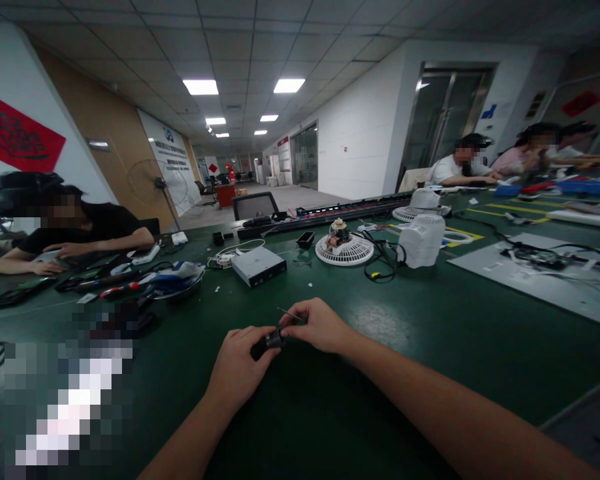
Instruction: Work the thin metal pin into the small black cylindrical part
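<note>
My left hand (240, 367) is closed round a small black cylindrical part (269, 343), held just above the green table (405, 347). My right hand (317, 325) meets it from the right, fingers pinched on the same part's end. A thin wire (287, 313) sticks up and to the left from between the fingers of my right hand. Both forearms reach in from the bottom of the view.
A grey metal drive box (258, 265) lies ahead, with a white fan grille and motor (343, 248) and a white fan body (423, 240) to its right. A bowl of tools (173, 280) sits left. People work at the left and far right. A grey mat (540, 273) lies right.
</note>
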`<state>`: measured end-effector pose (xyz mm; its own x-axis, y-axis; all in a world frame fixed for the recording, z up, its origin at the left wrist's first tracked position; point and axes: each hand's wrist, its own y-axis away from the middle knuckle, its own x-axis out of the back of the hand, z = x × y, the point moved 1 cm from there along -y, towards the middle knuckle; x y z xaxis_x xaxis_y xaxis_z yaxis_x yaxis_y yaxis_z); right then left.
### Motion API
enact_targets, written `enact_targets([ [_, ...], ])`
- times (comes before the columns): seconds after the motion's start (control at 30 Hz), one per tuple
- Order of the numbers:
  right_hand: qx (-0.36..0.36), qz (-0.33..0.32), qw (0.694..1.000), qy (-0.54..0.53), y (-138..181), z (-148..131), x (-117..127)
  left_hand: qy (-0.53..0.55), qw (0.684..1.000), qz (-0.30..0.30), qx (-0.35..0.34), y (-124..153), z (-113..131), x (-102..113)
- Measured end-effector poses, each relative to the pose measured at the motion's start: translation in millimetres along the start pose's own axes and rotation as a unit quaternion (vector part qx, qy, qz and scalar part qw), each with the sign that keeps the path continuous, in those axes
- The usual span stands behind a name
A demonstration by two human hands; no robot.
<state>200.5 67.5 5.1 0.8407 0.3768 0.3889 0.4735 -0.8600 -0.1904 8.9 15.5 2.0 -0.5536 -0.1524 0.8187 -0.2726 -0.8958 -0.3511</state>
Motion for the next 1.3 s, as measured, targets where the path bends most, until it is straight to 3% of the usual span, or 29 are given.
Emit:
enact_targets([
  [0.17,-0.002,0.001,0.997,-0.074,-2,3,-2,-0.001,1.000,0.017,0.000,-1,-1,0],
  [0.37,-0.005,0.015,1.000,0.015,1,-6,4,0.012,0.999,0.012,-0.038,1,4,1],
  [0.57,0.020,-0.004,1.000,0.003,-1,1,4,0.010,0.999,0.005,-0.040,2,1,1],
  [0.73,-0.002,-0.011,0.996,0.093,0,1,5,0.018,0.998,0.002,-0.065,2,-2,1],
  [0.9,-0.017,-0.044,0.997,0.066,2,1,3,0.024,0.996,0.006,-0.086,3,0,2],
  [1.07,0.012,-0.029,0.997,0.065,1,5,-2,0.016,0.997,0.030,-0.067,1,-1,0],
  [1.3,0.027,0.058,0.973,0.224,1,-2,10,-0.011,0.997,0.075,0.035,-2,-10,0],
])
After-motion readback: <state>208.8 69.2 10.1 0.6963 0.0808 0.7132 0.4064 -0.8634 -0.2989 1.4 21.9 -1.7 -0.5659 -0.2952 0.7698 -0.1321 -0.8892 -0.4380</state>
